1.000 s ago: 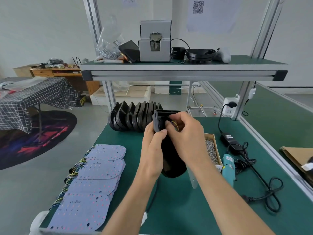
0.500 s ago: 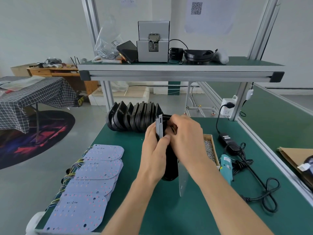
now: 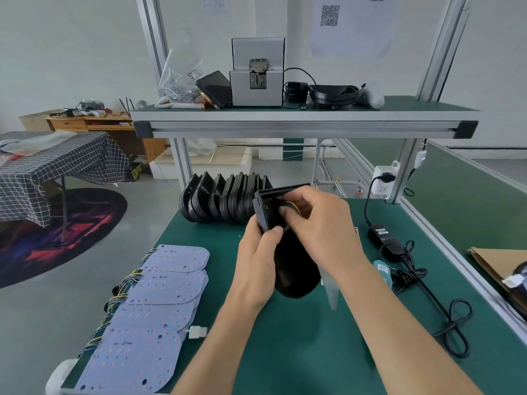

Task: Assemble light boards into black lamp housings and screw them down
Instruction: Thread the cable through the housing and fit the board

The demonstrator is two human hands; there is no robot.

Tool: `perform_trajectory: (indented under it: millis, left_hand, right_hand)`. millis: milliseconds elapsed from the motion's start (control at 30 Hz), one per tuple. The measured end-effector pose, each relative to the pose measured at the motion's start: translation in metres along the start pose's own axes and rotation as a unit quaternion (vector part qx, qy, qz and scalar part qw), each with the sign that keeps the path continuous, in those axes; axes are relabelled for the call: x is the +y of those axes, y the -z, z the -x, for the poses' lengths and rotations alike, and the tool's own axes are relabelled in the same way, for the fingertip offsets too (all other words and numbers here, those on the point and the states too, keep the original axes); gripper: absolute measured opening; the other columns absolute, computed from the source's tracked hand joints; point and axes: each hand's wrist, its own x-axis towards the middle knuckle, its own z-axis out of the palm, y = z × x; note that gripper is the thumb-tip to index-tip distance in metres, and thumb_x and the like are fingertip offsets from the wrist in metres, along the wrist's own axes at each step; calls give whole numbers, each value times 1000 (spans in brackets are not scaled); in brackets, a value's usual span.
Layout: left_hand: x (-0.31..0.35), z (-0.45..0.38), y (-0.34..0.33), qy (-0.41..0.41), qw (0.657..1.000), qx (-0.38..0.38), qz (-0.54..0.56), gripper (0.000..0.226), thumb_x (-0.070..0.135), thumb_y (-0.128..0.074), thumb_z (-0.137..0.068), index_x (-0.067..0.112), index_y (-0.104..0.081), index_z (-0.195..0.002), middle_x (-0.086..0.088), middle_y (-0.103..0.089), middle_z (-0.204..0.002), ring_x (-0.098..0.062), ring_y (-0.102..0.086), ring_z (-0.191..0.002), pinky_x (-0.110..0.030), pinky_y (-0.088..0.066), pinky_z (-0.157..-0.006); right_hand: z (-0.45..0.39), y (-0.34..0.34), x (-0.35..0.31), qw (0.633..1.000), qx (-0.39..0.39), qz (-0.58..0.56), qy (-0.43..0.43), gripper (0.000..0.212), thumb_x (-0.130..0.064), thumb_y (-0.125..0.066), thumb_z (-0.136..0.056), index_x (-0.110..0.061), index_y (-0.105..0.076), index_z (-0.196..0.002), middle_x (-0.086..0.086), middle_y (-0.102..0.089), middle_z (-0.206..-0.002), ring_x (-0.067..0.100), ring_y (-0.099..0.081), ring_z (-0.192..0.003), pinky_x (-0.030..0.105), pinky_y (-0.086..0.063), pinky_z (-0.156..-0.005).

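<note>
Near left on the green bench (image 3: 285,352) we log a fanned stack of pale light boards (image 3: 159,295), wire bundles trailing off their left edges, and a small white connector (image 3: 196,332) just beside the stack on its right.

Mid-bench, both hands work 1 black lamp housing (image 3: 296,266), held tilted above the mat with its rounded end toward us. Our left hand (image 3: 256,269) wraps the housing's left side, thumb pressed on the rim of its squared far end. Our right hand (image 3: 322,226) is curled over that far end, fingertips pinching yellow wires (image 3: 292,208) at the opening. A pale board edge (image 3: 330,289) pokes out below the right wrist; we cannot tell how far it sits in the housing.

Right of the hands: a teal tool (image 3: 382,273), mostly hidden, then a black power adapter (image 3: 383,236) with looped cable, plugged into a white socket (image 3: 383,181) on the frame post.

Farther back, a row of black housings (image 3: 222,201) stands on edge.

On the upper shelf (image 3: 299,124): a grey screw feeder (image 3: 256,78), a bag of screws (image 3: 179,84).
</note>
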Motion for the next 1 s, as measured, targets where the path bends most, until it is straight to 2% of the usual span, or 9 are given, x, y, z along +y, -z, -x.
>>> perform_trajectory:
  millis: [133,233,333,467,567,633,733,867,1000]
  left_hand:
    - [1,0,1,-15,998,10,-62,35,47,-48,-85,22,-62,-107,-7,-68,-106,-22,-61,-97,-46,-51,-87]
    - [3,-1,1,-31,994,5,-100,26,45,-46,-88,29,-60,-102,6,-67,-98,-14,-59,-90,-26,-49,-76]
    - [1,1,-1,-41,990,-3,-133,20,45,-45,-87,31,-56,-94,13,-62,-87,-2,-52,-77,-13,-41,-66]
    - [-2,3,-4,-38,990,-12,-134,24,48,-43,-88,29,-57,-95,15,-62,-80,-2,-49,-71,-15,-40,-62]
    - [-2,3,-6,-30,991,-19,-132,31,52,-43,-86,31,-60,-103,10,-68,-90,-8,-56,-78,-16,-45,-66]
    - [-3,3,-3,-18,992,-26,-122,32,51,-44,-87,33,-61,-106,9,-70,-98,-6,-60,-85,-18,-49,-72]
    - [-4,1,1,5,995,-36,-94,26,40,-46,-91,32,-63,-109,17,-71,-101,1,-60,-91,-14,-49,-78]
    - [-3,1,0,41,990,-29,-135,20,35,-46,-88,33,-61,-101,19,-66,-81,4,-52,-70,-12,-45,-65]
    - [-2,5,0,15,971,44,-234,11,36,-49,-98,33,-58,-91,8,-63,-68,-8,-47,-53,-18,-39,-49]
  right_hand:
    - [0,-1,-4,999,-17,30,41,18,-14,-70,-94,-23,-80,-106,-9,-77,-98,8,-68,-91,23,-51,-84]
    - [-1,0,-5,996,-32,71,54,16,-13,-67,-95,-19,-78,-105,-1,-73,-98,19,-66,-91,40,-52,-84]
    - [0,0,-2,992,-49,109,37,14,-13,-64,-95,-16,-75,-102,1,-72,-96,23,-64,-90,45,-51,-84]
    - [1,-1,2,997,-23,72,4,9,-14,-68,-94,-17,-76,-98,-5,-76,-94,19,-68,-89,37,-51,-84]
    - [-1,0,3,999,-7,30,-5,6,-14,-73,-93,-17,-78,-96,-13,-75,-89,8,-68,-83,18,-49,-77]
    - [-2,2,5,999,-25,15,-21,8,-16,-74,-92,-19,-79,-98,-15,-76,-87,4,-68,-81,16,-47,-74]
    - [-2,7,6,997,-71,-1,-29,17,-16,-74,-92,-26,-80,-105,-16,-77,-89,0,-70,-82,17,-52,-77]
    - [1,9,4,996,-69,49,-31,22,-14,-70,-93,-28,-80,-107,-13,-77,-90,7,-69,-83,30,-55,-83]
    - [4,7,5,997,-33,56,-52,14,-17,-71,-95,-23,-79,-105,-11,-77,-92,14,-69,-88,37,-54,-87]
